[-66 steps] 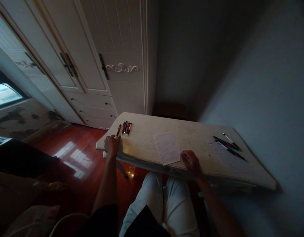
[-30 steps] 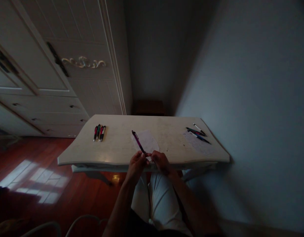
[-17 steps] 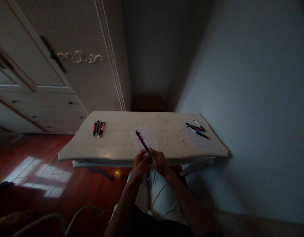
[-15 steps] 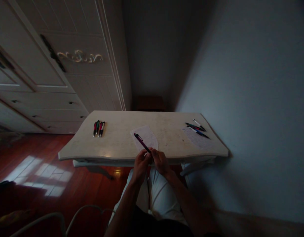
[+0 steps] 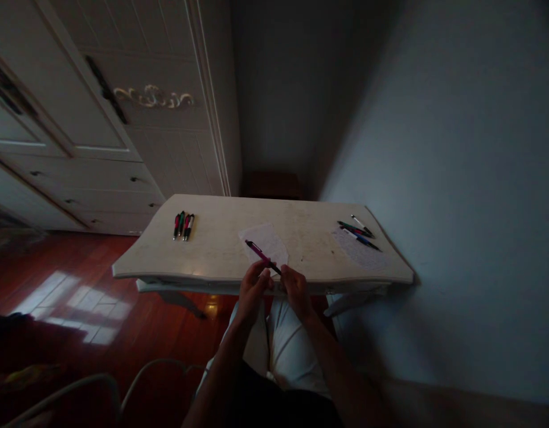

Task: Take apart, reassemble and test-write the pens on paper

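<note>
I sit at a small pale table. My left hand and my right hand meet at the table's near edge, both gripping a magenta pen. The pen slants up and to the left over a white sheet of paper lying in the middle of the table. The pen's lower end is hidden between my fingers.
Three pens lie side by side at the table's far left. Several more pens rest by a second sheet at the far right. A white wardrobe stands behind on the left, a blue-grey wall on the right.
My left hand took the magenta pen from the row at the left and brought it to the middle, where my right hand joined it. The pen has since tilted lower over the paper.
</note>
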`<state>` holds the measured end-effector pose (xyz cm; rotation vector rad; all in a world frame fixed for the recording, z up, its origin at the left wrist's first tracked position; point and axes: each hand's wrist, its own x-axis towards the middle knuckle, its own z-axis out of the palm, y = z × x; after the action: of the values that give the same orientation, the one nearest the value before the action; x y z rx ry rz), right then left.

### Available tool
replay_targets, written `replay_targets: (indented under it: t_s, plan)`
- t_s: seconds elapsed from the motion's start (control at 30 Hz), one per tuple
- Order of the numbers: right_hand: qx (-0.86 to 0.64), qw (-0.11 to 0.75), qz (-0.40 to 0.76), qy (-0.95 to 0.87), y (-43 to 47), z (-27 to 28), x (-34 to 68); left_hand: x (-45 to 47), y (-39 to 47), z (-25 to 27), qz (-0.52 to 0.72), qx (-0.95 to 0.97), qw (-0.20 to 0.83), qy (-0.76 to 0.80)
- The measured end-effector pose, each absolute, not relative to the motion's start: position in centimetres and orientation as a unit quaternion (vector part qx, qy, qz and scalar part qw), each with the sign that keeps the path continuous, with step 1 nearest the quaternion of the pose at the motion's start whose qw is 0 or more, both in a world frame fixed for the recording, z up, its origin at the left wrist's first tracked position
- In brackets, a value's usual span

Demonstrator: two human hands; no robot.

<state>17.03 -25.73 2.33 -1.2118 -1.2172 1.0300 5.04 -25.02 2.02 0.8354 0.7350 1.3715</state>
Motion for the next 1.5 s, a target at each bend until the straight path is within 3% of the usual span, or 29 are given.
replay_targets:
  t_s: [0.27, 0.47, 0.73, 0.93, 1.2, 1.5]
  plan:
    - [-0.488, 0.478, 0.567, -0.46, -25.9, 3.1, 18.2, 3.6, -24.9, 2.8, 0.6, 0.326, 0.661, 0.31]
    - [-0.478, 0.46, 0.601, -0.446, -26.7, 3.9, 18.2, 4.2, -25.7, 2.2, 0.591, 0.346, 0.67, 0.287]
    - [-0.501, 0.481, 0.532, -0.485, -27.6, 4.0, 18.0, 5.5, -26.6, 2.3, 0.64, 0.342, 0.596, 0.345]
    - [-0.508, 0.501, 0.406, -0.57, -28.1, 3.2, 17.7, 6.7, -27.3, 2.6, 0.68, 0.266, 0.521, 0.442]
    - [-0.524, 0.507, 0.335, -0.597, -28.2, 3.2, 17.5, 5.7, -27.0, 3.5, 0.631, 0.285, 0.591, 0.414]
    - [-0.542, 0.498, 0.43, -0.523, -26.8, 3.0, 17.9, 3.1, -26.0, 3.6, 0.622, 0.297, 0.635, 0.348]
